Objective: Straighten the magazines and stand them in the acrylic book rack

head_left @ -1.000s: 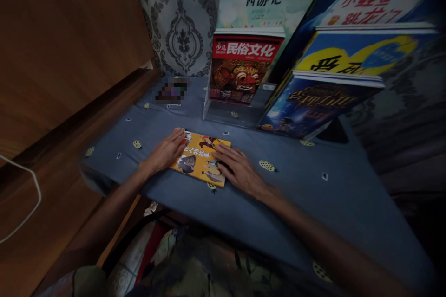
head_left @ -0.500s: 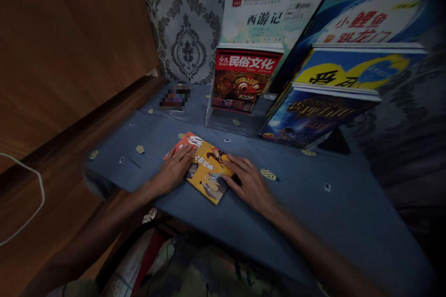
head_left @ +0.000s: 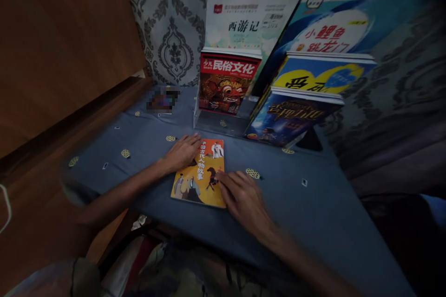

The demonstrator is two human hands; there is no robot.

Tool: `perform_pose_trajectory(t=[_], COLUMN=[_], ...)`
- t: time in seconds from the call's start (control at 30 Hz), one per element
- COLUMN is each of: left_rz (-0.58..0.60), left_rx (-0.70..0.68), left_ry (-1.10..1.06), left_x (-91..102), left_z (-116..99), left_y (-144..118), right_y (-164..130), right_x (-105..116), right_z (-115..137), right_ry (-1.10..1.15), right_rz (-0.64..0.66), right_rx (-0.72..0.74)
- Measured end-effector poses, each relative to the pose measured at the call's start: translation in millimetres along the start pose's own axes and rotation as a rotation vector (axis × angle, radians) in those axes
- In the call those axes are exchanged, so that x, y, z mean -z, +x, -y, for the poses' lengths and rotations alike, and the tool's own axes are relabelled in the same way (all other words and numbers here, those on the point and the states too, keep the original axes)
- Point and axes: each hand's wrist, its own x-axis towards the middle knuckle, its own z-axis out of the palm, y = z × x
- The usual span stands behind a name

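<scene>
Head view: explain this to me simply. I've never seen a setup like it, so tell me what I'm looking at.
There is no machine here: you see a person's own bare hands, through one camera worn on the head, looking forward and down. A blue-grey cloth with yellow prints covers the table. On it lies an orange and yellow book. The left hand touches its left side, the right hand its right edge; whether either grips it, I cannot tell. Behind it, more books stand upright. The item at the far left is blurred out.
</scene>
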Motion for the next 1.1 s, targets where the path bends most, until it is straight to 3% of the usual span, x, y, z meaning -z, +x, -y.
perform_pose_trajectory(t=[0.17,0.33,0.47,0.67,0.83,1.0,1.1], left_rz=[-0.05,-0.098,-0.154,-0.263,-0.387,-0.564,-0.506], left_rx=[0.047,0.07,0.143,0.31,0.466,0.818,0.963], left_ry=[-0.006,-0.08,-0.129,-0.29,-0.702,-1.415,-1.67], left_x=[-10.0,-15.5,-19.1,-29.8,-30.1,-8.3,3.4], left_z=[-14,-11,-9,-7,-5,-3,-13], left_y=[-6,-8,-11,-16,-14,-17,-24], right_y=[51,76,75,38,9,6,7], right_x=[-37,-67,-71,-64,-65,-66,-65], right_z=[-33,-61,-63,-34,-18,-17,-16], right_ry=[0.05,0.049,0.049,0.026,0.036,0.072,0.112], right_rz=[0.14,0.136,0.073,0.11,0.028,0.018,0.021], right_rx=[0.041,-0.126,-0.215,-0.227,-0.161,-0.186,-0.213])
